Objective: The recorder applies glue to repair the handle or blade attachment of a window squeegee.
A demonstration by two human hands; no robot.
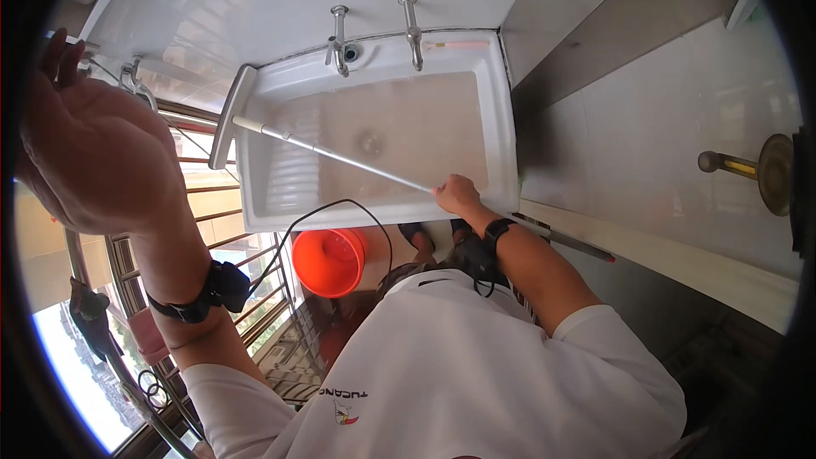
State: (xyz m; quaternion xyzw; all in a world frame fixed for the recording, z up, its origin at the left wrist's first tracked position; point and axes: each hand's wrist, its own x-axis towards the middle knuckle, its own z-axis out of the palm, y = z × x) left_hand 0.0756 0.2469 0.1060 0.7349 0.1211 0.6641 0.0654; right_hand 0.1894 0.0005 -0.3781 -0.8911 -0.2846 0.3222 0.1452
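Flat-headed pole (293, 140) slants across the sink (500, 127), head at its left edge, right hand (459, 195) closed round the far end, left hand (102, 153) loosely open, empty, well apart.

Long slender silver pole (348, 160), smooth polished metal; white rectangular sink (503, 132), glossy glazed ceramic by its look, ribbed along its left side; curved silver tap (412, 34), shiny chromed metal; round orange-red bucket (348, 268), smooth plastic; white short-sleeved shirt (450, 357), matt cloth.

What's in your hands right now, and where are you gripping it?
The right hand grips a flat-headed tool by its long silver pole, away from the head. The left hand is raised, with nothing visibly held.
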